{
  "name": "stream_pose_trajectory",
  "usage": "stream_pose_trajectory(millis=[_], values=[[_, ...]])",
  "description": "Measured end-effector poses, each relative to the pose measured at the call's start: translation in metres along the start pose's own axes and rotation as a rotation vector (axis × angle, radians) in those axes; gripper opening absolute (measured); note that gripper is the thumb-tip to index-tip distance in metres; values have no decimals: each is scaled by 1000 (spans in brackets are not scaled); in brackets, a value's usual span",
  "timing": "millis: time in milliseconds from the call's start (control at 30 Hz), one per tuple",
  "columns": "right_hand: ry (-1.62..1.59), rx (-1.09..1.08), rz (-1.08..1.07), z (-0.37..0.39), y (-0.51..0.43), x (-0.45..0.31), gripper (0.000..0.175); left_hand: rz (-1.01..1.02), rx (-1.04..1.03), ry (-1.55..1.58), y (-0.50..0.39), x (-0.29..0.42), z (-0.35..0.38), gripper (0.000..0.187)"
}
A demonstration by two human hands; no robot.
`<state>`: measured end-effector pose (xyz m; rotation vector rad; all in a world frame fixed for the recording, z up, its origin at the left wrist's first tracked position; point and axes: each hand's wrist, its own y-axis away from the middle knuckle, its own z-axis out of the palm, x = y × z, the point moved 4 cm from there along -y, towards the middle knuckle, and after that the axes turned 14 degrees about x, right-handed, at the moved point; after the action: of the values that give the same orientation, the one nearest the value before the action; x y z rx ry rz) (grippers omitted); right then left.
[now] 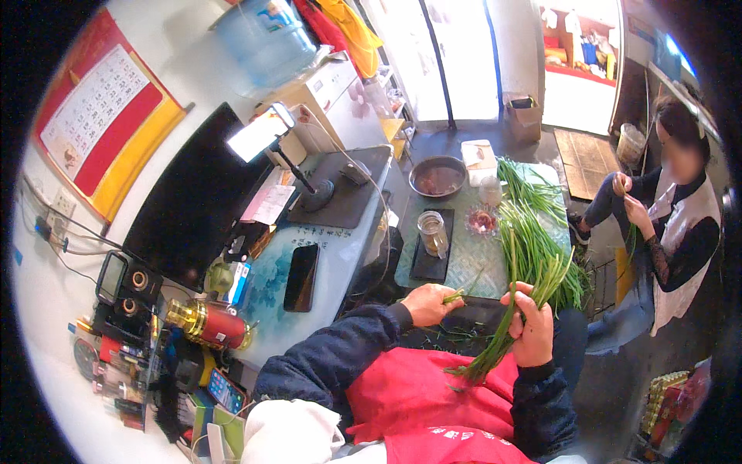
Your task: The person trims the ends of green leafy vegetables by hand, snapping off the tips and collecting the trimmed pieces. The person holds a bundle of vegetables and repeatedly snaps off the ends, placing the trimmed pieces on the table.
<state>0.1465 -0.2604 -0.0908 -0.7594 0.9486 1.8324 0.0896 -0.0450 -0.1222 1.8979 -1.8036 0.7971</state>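
Note:
My right hand (532, 329) grips a bundle of long green chives (493, 342), pale ends up and leafy tips hanging over my red apron (435, 394). To its left, my left hand (432, 305) pinches a few short green stalk pieces (453, 297) between thumb and fingers. Just beyond my right hand, a large heap of chives (530, 249) lies along the right side of a low, patterned table (411, 261). Loose green scraps are scattered on the dark surface under my hands.
On the low table are a glass mug (432, 232) on a black tray (420, 269), a glass dish (481, 219) and a dark basin (437, 174). A desk (336, 272) with a phone (301, 277) stands left. A seated person (666, 220) at right handles green stalks.

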Motion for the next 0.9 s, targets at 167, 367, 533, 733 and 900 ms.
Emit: stream_pose_trajectory(millis=[167,367,533,733,900], values=[[156,-64,18,33,3,-1,29,-153,86,282,5,3,-31,20],[199,-95,13,68,-4,3,30,-54,357,503,10,29,-60,13],[179,-117,-20,96,-9,13,27,-294,437,725,17,30,-90,13],[204,-156,-14,113,-5,33,22,-261,455,752,15,25,-101,15],[288,-142,-2,109,-3,39,19,-191,473,702,16,19,-97,14]])
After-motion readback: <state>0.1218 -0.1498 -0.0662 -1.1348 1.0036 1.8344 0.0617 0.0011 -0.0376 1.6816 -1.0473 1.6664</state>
